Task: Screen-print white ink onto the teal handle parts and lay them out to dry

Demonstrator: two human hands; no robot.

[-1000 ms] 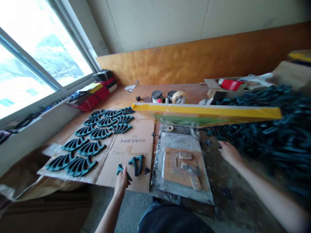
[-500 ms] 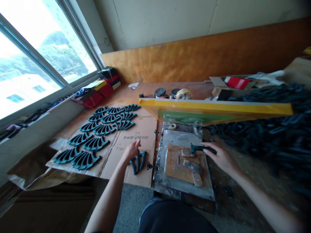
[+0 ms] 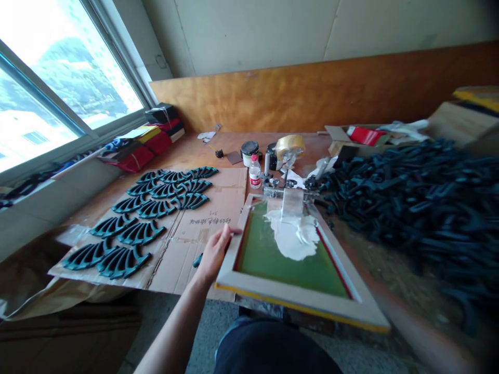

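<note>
While the framed screen (image 3: 300, 297) sits right in front of the person, near edge facing their lap, the left hand (image 3: 214, 250) is up against its left rail, fingers curled. Honestly I can't tell if that grip is closed on the wood or just beside it. The right hand's grip is out of sight behind the right side of the frame, only a blurry right forearm (image 3: 423, 324) showing, so no idea whether it's holding anything. There's a fat blob of white paste (image 3: 290, 241) spread over the far half of the green mesh (image 3: 265, 254), with a pale blade (image 3: 292, 202) standing in it at the far end, near some metal clamp hardware. Just behind that on the desk (image 3: 191, 150) you've got a red-label bottle (image 3: 254, 173), a dark-lidded jar (image 3: 249, 151) and a roll of tape (image 3: 292, 147). Left of the hand, fan-like bunches of dark green curved pieces (image 3: 125, 261) lie in rows on flattened cardboard (image 3: 187, 259), and one small green bit (image 3: 198, 259) pokes out next to the wrist. Over on the right is a huge heap of similar dark parts (image 3: 393, 197).
</note>
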